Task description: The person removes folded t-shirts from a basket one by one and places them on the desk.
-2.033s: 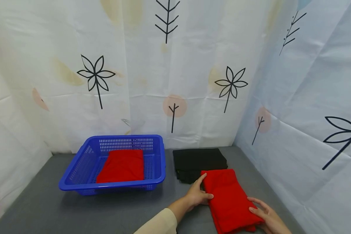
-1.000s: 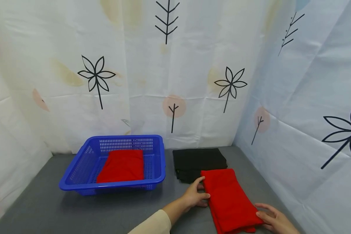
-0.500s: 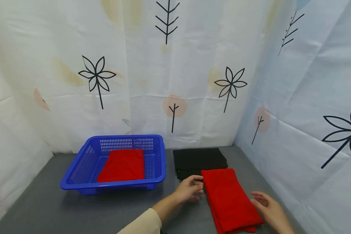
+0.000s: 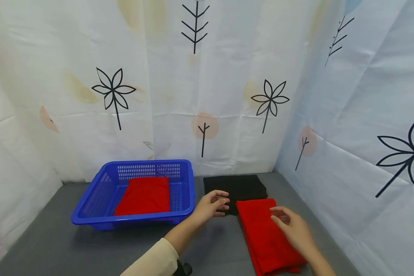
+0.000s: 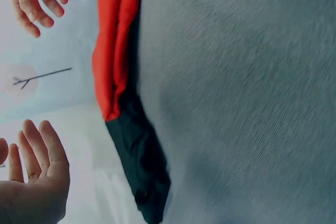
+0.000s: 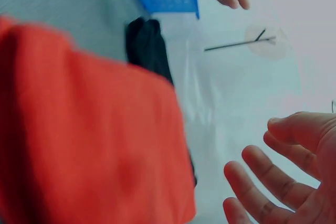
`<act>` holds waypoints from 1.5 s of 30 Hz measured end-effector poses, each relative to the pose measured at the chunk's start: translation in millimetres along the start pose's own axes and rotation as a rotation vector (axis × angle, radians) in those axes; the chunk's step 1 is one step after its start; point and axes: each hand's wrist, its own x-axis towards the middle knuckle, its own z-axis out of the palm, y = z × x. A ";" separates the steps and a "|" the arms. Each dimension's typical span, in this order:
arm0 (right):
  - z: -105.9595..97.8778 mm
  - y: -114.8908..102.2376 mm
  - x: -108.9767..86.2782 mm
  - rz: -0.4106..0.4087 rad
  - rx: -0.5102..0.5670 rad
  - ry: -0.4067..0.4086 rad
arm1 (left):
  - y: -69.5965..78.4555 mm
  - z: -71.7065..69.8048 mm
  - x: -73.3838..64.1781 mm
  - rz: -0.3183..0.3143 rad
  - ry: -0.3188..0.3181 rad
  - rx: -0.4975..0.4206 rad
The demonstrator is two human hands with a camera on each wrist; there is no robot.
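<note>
A folded red cloth (image 4: pixel 262 234) lies on the grey table at the right, its far end over the near edge of a folded black cloth (image 4: pixel 239 184). My left hand (image 4: pixel 208 207) is raised left of the red cloth, its loosely bent fingers overlapping the black one in the head view. Over the red cloth's right side hovers my right hand (image 4: pixel 293 230), fingers relaxed, holding nothing. In the right wrist view the red cloth (image 6: pixel 105 129) fills the left half, apart from the right hand (image 6: pixel 294 177). The left wrist view has both cloths beyond the left hand (image 5: pixel 37 182).
A blue plastic basket (image 4: pixel 81 209) stands at the back left with another folded red cloth (image 4: pixel 145 195) inside. White patterned sheets (image 4: pixel 172 96) hang behind the table and along both sides. A small dark object (image 4: pixel 184 269) shows by the left sleeve.
Both hands have let go of the red cloth. The left hand has moved up and left toward the basket; the right has moved up and left over the cloth. The cloth stays in place.
</note>
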 end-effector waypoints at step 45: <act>154.0 -181.9 65.7 -0.160 0.533 -0.542 | 22.4 -187.3 -16.2 -0.085 0.561 0.264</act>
